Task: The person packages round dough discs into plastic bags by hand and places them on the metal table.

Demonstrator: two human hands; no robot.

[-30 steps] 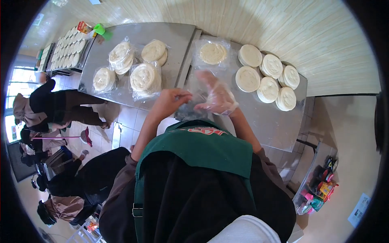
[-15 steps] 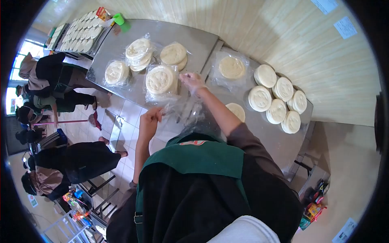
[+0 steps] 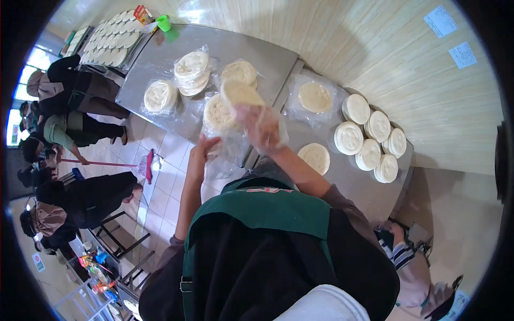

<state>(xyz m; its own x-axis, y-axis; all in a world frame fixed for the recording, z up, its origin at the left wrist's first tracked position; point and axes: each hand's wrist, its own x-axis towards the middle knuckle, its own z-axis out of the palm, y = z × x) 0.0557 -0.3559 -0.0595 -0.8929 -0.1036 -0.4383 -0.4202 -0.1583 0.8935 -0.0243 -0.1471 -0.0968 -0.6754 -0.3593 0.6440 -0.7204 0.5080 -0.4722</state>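
My right hand [image 3: 262,125], in a clear plastic glove, grips a round flatbread [image 3: 241,93] by its near edge. The flatbread is tilted and partly covers a bagged flatbread stack [image 3: 217,115] on the metal table. My left hand [image 3: 204,148] is closed on the loose clear plastic bag [image 3: 227,150] just in front of that stack. Behind are more flatbreads in plastic: a stack [image 3: 159,96] at the left, a taller stack [image 3: 191,67], and another stack [image 3: 239,70].
On the right, one flatbread [image 3: 315,97] lies on plastic, another flatbread [image 3: 314,158] nearer me. Several flatbread stacks [image 3: 369,155] stand beyond. A green cup [image 3: 163,22] and full trays [image 3: 112,40] are far left. People, one with a pink broom [image 3: 147,166], are left; another person [image 3: 412,273] is at right.
My right hand has taken up a flatbread and holds it over the bagged stack. My left hand remains by the bag. A person has appeared at the lower right, and the broom has shifted.
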